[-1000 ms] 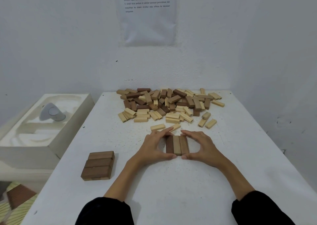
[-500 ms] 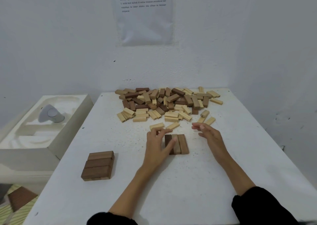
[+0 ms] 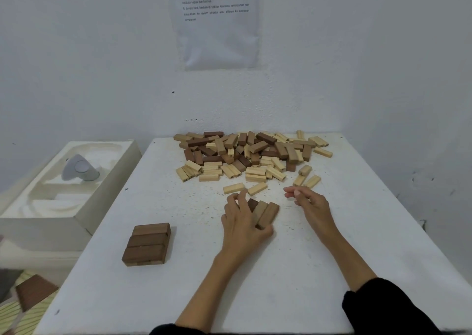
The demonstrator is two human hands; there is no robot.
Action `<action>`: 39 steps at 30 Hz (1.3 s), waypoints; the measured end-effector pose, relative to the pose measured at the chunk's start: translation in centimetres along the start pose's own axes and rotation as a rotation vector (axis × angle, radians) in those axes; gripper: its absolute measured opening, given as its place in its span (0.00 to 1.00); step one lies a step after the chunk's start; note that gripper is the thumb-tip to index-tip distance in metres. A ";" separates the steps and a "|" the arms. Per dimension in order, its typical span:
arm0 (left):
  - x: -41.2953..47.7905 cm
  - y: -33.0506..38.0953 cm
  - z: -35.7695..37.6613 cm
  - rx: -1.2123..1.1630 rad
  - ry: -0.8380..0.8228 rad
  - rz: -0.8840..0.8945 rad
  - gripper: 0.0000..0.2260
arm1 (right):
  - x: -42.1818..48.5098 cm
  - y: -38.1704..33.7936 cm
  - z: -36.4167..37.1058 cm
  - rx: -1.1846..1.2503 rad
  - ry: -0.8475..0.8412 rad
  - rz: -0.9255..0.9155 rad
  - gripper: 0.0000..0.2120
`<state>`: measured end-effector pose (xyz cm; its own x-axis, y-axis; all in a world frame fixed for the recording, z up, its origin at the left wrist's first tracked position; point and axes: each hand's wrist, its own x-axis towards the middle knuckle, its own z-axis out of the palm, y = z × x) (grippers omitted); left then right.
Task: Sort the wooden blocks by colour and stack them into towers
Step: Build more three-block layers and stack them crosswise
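Nearest, dark sleeves (image 3: pixel 383 311) lie at the edge of the white desk (image 3: pixel 255 288), both forearms stretched forward over it. Left of them sits a flat stack (image 3: pixel 148 244) of dark brown blocks, well apart from everything else, probably parked there as the base of the dark tower. Further in, the left hand (image 3: pixel 242 220) grips a row (image 3: pixel 264 213) of three blocks lying side by side: the thumb hooks the near ends and the fingers spread over the far left corner, a hold that squeezes the three together so they would shift as one. The row sits slightly askew and its shades differ, so the sorting looks unfinished. The right hand (image 3: pixel 311 204) hovers just beside the row, holding nothing, fingers loosely curled and aimed toward the loose wood beyond. Two pale blocks (image 3: pixel 233 188) lie just past the left fingertips. Behind them spreads the unsorted pile (image 3: pixel 250 153), pale pieces at its near edge and darker ones toward the wall. A foam box (image 3: pixel 76 181) stands left of the desk, and a printed sheet (image 3: pixel 217 23) hangs on the wall
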<state>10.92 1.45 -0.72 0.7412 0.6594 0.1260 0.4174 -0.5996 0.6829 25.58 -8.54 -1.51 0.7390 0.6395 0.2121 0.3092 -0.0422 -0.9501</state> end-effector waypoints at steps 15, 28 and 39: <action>2.5 -3.6 -5.7 -0.072 -0.598 0.235 0.40 | -3.3 -0.3 2.7 -0.668 -0.111 -0.071 0.37; -0.6 -3.2 -5.2 0.040 -0.353 0.255 0.38 | -8.3 -0.7 3.6 -0.790 -0.011 -0.104 0.38; -2.9 -5.1 -5.5 0.384 -0.432 0.045 0.68 | -7.8 -3.2 3.2 -1.021 -0.481 0.072 0.62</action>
<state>3.80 5.07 -0.61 0.8763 0.4327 -0.2117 0.4816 -0.7977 0.3630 16.93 -10.93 -0.89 0.5354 0.8302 -0.1552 0.7827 -0.5568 -0.2782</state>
